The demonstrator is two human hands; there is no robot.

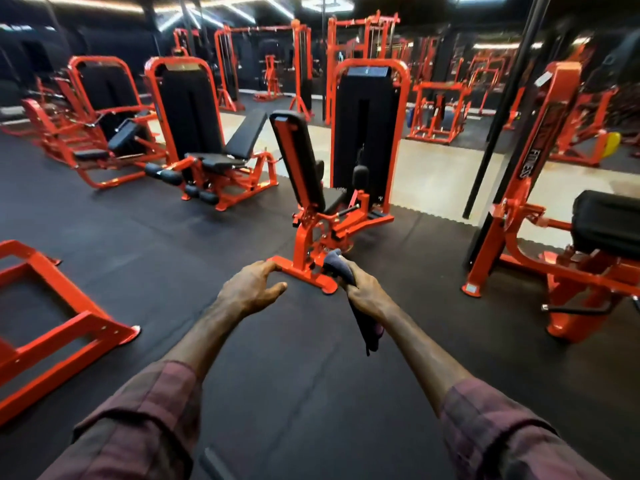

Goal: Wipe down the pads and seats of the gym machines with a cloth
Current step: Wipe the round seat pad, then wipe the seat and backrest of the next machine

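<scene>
— Since the right hand (363, 289) has its fingers (348, 268) curled tight round the cloth (360, 306), would you call that a secure hold?

— I would. The fingers clamp it near its upper end; a short bunched tuft sticks out above the fist and a longer tail hangs down below the wrist. It is dark, soft and limp, so I judge it light and easy to fold. For wiping, it would serve better gathered into a pad under the palm than left dangling.

— And the left hand (251, 287)?

— It holds nothing. Its fingers are loosely bent and spread apart, thumb out to the side, hovering over the black floor (173, 237). Both arms reach forward, plaid sleeves (138, 420) rolled back.

— Where is the work itself?

— Just ahead stands an orange machine (313, 237) with a tall black back pad (298, 157), tilted and seen from behind and to one side. Its seat is mostly hidden by that pad. The cloth touches none of it yet; the hands only overlap the machine's base in the view.

— How would the pad take the cloth?

— It looks like smooth vinyl over foam, firm enough to press against, so a folded cloth should glide. Further off, a leg machine (207, 161) has its own black seat (221, 160), and another black pad (606, 225) sits at the right.
</scene>
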